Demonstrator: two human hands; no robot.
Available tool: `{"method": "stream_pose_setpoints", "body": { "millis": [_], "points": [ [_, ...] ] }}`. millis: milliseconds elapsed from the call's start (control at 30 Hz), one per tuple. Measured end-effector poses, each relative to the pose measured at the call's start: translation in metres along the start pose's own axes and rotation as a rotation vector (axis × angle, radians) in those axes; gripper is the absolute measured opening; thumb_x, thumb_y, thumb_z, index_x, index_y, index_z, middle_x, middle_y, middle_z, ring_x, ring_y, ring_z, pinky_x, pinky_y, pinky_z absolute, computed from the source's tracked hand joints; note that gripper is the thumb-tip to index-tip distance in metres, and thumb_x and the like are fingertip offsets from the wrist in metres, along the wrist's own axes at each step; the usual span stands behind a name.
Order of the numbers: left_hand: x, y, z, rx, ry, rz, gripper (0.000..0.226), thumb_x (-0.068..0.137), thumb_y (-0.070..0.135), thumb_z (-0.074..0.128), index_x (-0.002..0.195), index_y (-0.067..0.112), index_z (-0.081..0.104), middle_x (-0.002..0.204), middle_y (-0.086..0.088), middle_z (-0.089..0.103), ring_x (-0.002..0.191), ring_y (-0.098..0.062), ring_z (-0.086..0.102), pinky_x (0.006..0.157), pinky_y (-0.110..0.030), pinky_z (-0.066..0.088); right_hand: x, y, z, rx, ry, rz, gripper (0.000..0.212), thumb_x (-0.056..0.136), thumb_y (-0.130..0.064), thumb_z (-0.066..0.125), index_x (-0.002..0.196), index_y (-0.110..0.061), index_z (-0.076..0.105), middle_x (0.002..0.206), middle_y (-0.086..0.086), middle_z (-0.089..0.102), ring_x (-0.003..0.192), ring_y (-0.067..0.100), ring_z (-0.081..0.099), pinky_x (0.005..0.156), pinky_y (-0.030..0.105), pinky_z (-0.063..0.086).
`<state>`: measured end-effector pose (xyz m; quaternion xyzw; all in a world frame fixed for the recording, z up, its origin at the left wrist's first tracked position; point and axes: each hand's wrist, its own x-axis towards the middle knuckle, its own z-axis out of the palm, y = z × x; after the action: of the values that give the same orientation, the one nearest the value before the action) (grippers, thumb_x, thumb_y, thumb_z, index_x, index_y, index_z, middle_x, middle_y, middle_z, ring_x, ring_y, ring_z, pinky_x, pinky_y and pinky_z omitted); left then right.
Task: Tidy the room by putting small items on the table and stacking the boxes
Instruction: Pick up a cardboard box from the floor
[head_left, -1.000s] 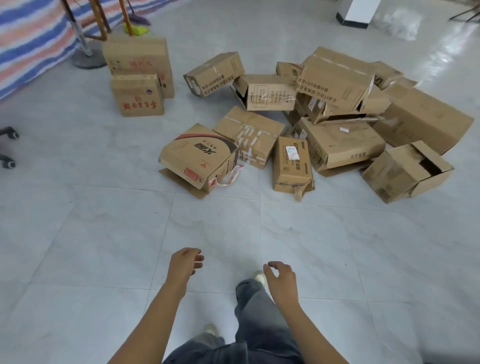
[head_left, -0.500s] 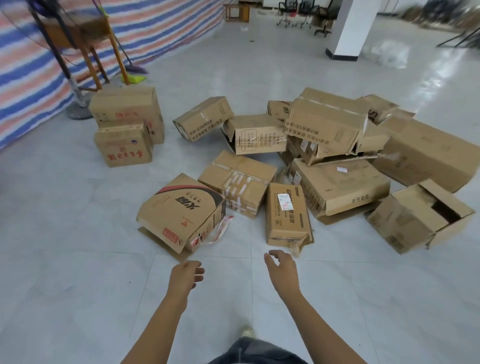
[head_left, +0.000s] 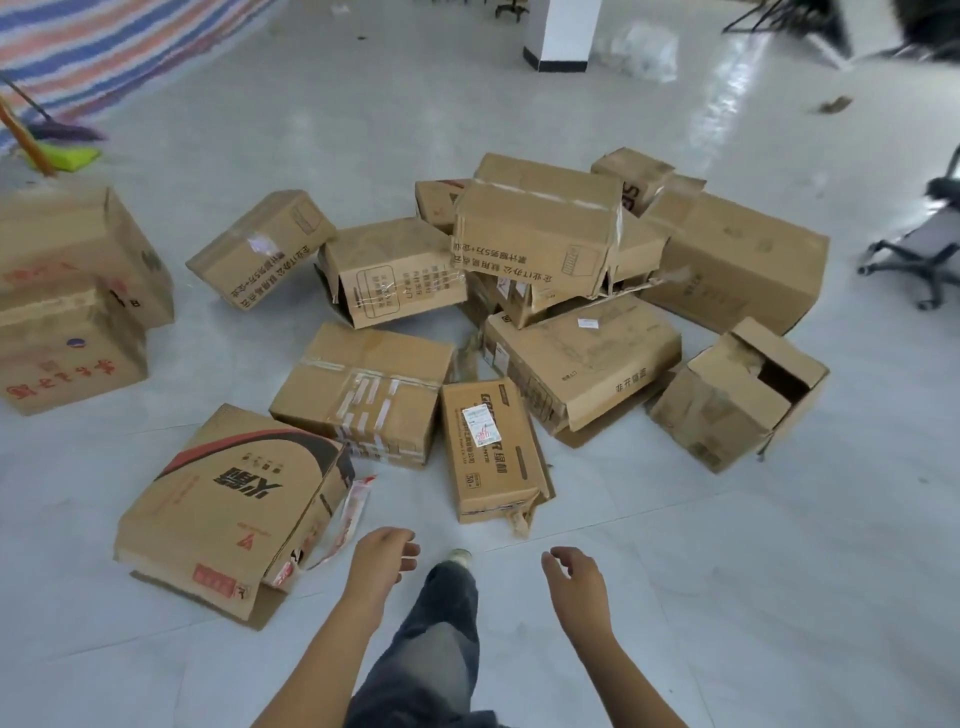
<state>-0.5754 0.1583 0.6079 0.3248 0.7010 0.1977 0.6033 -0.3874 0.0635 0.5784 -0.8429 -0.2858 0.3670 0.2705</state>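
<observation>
As the person is stepping closer than a moment ago, the scattered boxes (head_left: 519, 322) are filling the frame's centre, unstacked; the left hand (head_left: 382, 564) and right hand (head_left: 574, 584) are hanging loosely spread and empty near the narrow labelled box (head_left: 491, 449), probably first.

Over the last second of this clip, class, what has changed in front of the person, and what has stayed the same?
The person has walked toward the pile: the red-and-black printed box and the narrow labelled box now lie just ahead of the left hand and right hand. A foot has stepped forward. Both hands stay open and empty, and no box has shifted.
</observation>
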Motion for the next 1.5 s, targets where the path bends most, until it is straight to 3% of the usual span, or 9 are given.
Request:
{"method": "stream_pose_setpoints", "body": {
  "millis": [133, 333, 533, 700, 767, 867, 1000, 1167, 1500],
  "points": [
    [0.047, 0.067, 0.042, 0.05, -0.056, 0.058, 0.012, 0.093, 0.011, 0.05, 0.084, 0.007, 0.058, 0.091, -0.014, 0.064, 0.086, -0.027, 0.061, 0.08, -0.034, 0.045, 0.06, -0.026, -0.022, 0.048, 0.091, 0.05, 0.036, 0.095, -0.027, 0.047, 0.126, -0.009, 0.055, 0.13, 0.009, 0.055, 0.121, 0.022, 0.049, 0.099, 0.033, 0.041],
    [0.116, 0.178, 0.098, 0.046, -0.178, 0.157, 0.019, 0.092, 0.012, 0.049, 0.076, 0.008, 0.059, 0.075, -0.008, 0.061, 0.06, -0.016, 0.051, 0.053, -0.025, 0.034, 0.142, -0.084, -0.057, 0.084, 0.216, 0.084, 0.035, 0.096, -0.027, 0.047, 0.125, -0.009, 0.055, 0.129, 0.007, 0.055, 0.12, 0.02, 0.049, 0.098, 0.033, 0.041],
    [0.15, 0.209, 0.167, 0.188, -0.301, 0.081, 0.019, 0.091, 0.012, 0.048, 0.075, 0.009, 0.059, 0.073, -0.007, 0.062, 0.064, -0.021, 0.056, 0.058, -0.026, 0.037, 0.178, -0.086, -0.074, 0.13, 0.266, 0.229, 0.035, 0.097, -0.028, 0.045, 0.125, -0.01, 0.054, 0.129, 0.007, 0.054, 0.118, 0.02, 0.051, 0.097, 0.032, 0.042],
    [0.158, 0.211, 0.223, 0.407, -0.41, 0.032, 0.024, 0.092, 0.012, 0.046, 0.07, 0.008, 0.056, 0.07, -0.007, 0.058, 0.067, -0.019, 0.054, 0.061, -0.027, 0.038, 0.217, -0.062, -0.102, 0.176, 0.268, 0.334, 0.03, 0.096, -0.022, 0.047, 0.12, -0.008, 0.058, 0.121, 0.01, 0.059, 0.101, 0.02, 0.056, 0.07, 0.021, 0.039],
    [0.167, 0.227, 0.248, 0.413, -0.388, 0.041, 0.023, 0.093, 0.015, 0.047, 0.073, 0.009, 0.057, 0.075, -0.007, 0.059, 0.069, -0.02, 0.055, 0.067, -0.03, 0.041, 0.246, -0.059, -0.118, 0.195, 0.256, 0.331, 0.029, 0.095, -0.02, 0.046, 0.117, -0.007, 0.06, 0.115, 0.011, 0.062, 0.091, 0.019, 0.055, 0.065, 0.02, 0.04],
    [0.184, 0.255, 0.293, 0.356, -0.312, 0.085, 0.023, 0.096, 0.015, 0.045, 0.076, 0.011, 0.057, 0.079, -0.006, 0.06, 0.071, -0.018, 0.057, 0.079, -0.032, 0.043, 0.298, -0.059, -0.151, 0.217, 0.244, 0.288, 0.032, 0.096, -0.024, 0.045, 0.121, -0.008, 0.057, 0.122, 0.009, 0.059, 0.106, 0.022, 0.056, 0.081, 0.024, 0.041],
    [0.187, 0.278, 0.36, 0.35, -0.272, 0.099, 0.021, 0.096, 0.014, 0.046, 0.079, 0.011, 0.058, 0.081, -0.008, 0.061, 0.07, -0.016, 0.057, 0.061, -0.027, 0.04, 0.367, -0.062, -0.217, 0.276, 0.238, 0.217, 0.034, 0.098, -0.026, 0.043, 0.124, -0.008, 0.054, 0.127, 0.009, 0.055, 0.114, 0.022, 0.052, 0.093, 0.031, 0.043],
    [0.175, 0.294, 0.427, 0.393, -0.297, 0.092, 0.016, 0.096, 0.016, 0.046, 0.083, 0.015, 0.057, 0.09, -0.008, 0.061, 0.079, -0.017, 0.058, 0.062, -0.024, 0.039, 0.431, -0.059, -0.283, 0.272, 0.23, 0.163, 0.034, 0.098, -0.026, 0.042, 0.124, -0.008, 0.054, 0.127, 0.008, 0.056, 0.115, 0.022, 0.052, 0.093, 0.031, 0.042],
    [0.206, 0.302, 0.423, 0.206, -0.002, -0.052, 0.017, 0.094, 0.015, 0.05, 0.094, 0.003, 0.062, 0.097, -0.019, 0.065, 0.082, -0.027, 0.059, 0.065, -0.031, 0.046, 0.479, -0.064, -0.269, 0.093, -0.029, 0.168, 0.033, 0.098, -0.028, 0.042, 0.122, -0.01, 0.056, 0.126, 0.007, 0.057, 0.111, 0.019, 0.054, 0.097, 0.03, 0.044]
  ]
}}
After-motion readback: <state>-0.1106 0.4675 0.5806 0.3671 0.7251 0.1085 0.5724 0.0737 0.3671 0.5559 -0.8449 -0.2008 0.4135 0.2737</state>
